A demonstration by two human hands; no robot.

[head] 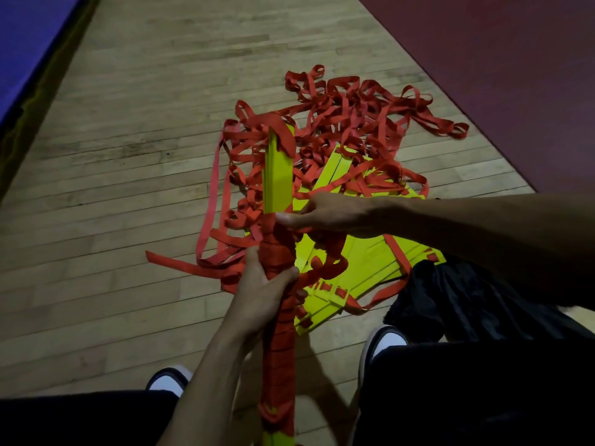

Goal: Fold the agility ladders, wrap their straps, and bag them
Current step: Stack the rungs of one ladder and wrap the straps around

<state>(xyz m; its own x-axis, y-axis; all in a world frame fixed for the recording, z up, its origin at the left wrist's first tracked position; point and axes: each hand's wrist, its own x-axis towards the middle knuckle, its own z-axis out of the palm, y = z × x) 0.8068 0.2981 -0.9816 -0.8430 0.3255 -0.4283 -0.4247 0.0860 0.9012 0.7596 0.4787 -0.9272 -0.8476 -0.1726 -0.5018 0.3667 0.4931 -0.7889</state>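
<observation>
Gripping stacked yellow rungs (278, 175) in left hand (262, 292) | right hand (325, 214) pinching red strap (280, 249) | more ladder (357, 262) on floor (128, 156)

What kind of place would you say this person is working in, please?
Probably an indoor sports hall or gym: a pale wooden strip floor, a blue padded mat edge at far left, and yellow-runged agility ladders with red straps heaped on the boards.

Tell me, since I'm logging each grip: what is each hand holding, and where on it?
The left hand grips the stacked yellow rungs around their strap-wrapped middle. The right hand pinches the red strap at the wrap's upper edge.
</observation>
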